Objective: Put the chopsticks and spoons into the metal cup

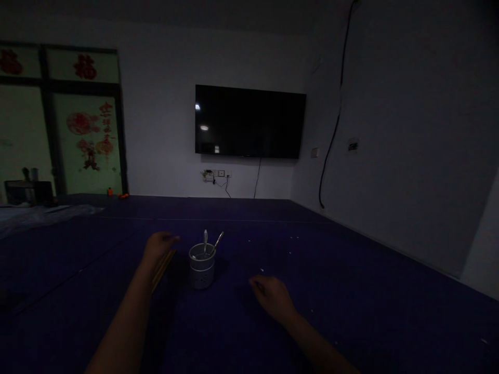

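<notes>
the brown sticks [162, 271] lay just beside the left hand [158, 245], long axis slanting forward-right; the right hand [273, 297] was farther off. i couldn't tell whether either held anything.

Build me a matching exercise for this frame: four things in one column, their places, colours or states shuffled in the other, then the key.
1. chopsticks
2. television
3. utensil holder
4. right hand

A. black, wall-mounted
B. partly curled, right of the holder
C. yellow-brown, left of the holder
D. grey, two handles sticking up from it

Pairs: 1-C, 2-A, 3-D, 4-B
</notes>
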{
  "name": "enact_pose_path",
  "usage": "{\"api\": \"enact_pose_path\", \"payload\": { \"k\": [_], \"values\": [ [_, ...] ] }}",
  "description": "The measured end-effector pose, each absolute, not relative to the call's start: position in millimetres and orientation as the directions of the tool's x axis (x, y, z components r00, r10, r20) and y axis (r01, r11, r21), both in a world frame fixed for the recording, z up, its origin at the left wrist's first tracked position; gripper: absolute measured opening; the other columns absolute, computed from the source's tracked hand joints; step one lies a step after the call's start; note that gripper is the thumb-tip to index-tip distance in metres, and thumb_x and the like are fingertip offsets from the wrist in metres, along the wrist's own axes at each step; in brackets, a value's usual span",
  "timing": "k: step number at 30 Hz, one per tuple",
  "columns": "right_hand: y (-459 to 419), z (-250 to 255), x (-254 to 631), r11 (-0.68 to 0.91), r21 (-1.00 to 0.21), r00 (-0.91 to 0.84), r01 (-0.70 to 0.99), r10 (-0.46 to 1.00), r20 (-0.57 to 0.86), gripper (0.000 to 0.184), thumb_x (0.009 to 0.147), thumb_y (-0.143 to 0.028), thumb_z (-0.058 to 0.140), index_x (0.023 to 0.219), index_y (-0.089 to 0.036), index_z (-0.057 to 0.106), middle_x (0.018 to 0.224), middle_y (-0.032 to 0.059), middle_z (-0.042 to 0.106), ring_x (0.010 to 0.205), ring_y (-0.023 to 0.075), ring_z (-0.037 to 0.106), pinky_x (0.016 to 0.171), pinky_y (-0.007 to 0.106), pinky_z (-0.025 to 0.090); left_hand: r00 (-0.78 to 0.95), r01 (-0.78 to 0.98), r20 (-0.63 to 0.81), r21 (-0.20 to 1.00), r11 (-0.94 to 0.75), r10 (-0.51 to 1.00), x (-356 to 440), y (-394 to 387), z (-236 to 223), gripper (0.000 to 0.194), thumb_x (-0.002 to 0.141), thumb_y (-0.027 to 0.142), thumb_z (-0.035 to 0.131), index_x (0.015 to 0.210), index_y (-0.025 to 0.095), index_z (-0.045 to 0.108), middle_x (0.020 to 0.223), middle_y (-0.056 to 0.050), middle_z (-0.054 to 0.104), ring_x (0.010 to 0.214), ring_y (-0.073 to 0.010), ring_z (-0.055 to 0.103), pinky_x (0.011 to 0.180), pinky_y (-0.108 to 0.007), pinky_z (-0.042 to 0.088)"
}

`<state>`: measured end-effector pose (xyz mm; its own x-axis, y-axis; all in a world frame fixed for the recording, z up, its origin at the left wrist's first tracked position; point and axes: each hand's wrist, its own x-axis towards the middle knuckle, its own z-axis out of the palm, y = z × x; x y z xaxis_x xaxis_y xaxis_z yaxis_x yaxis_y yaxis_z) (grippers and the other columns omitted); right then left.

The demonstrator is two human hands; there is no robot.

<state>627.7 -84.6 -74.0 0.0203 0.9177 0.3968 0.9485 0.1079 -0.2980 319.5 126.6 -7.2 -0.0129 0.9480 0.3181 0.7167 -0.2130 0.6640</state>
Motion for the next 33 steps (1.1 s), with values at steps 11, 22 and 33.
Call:
{"api": "enact_pose_path", "payload": {
  "k": [11,22,33],
  "values": [
    [-83.7,-76.0,629.6,0.107,-0.313,0.027,0.944,0.918,0.396,0.037,0.094,-0.033,0.034,0.093,-0.024,0.07,0.081,0.002,0.072,0.071,0.0149,0.066,0.06,0.023,0.037,0.249,0.574,0.315,0.714,-0.401,0.916,383.9,102.4,7.2,0.043,0.066,0.046,0.066,0.09,0.01,0.071,0.087,-0.012,0.074,0.085,-0.0259,0.068,0.066,-0.027,0.048],
    [-84.7,-74.5,627.6,0.113,-0.301,0.017,0.947,0.917,0.399,0.036,0.094,-0.032,0.035,0.089,-0.024,0.071,0.076,0.0021,0.071,0.066,0.0143,0.064,0.058,0.023,0.034,0.311,0.542,0.321,0.713,-0.444,0.895,395.3,98.1,2.0,0.027,0.069,0.04,0.06,0.073,0.016,0.072,0.072,-0.005,0.073,0.073,-0.0207,0.067,0.059,-0.024,0.045],
    [-83.8,-77.2,628.1,0.127,-0.295,0.006,0.947,0.911,0.412,0.036,0.093,-0.032,0.035,0.087,-0.024,0.07,0.079,0.002,0.071,0.07,0.0146,0.065,0.06,0.023,0.035,0.292,0.53,0.334,0.723,-0.442,0.896,400.7,95.0,5.4,0.023,0.07,0.032,0.058,0.075,0.015,0.071,0.074,-0.004,0.073,0.075,-0.0193,0.067,0.064,-0.024,0.046]
  ]
}}
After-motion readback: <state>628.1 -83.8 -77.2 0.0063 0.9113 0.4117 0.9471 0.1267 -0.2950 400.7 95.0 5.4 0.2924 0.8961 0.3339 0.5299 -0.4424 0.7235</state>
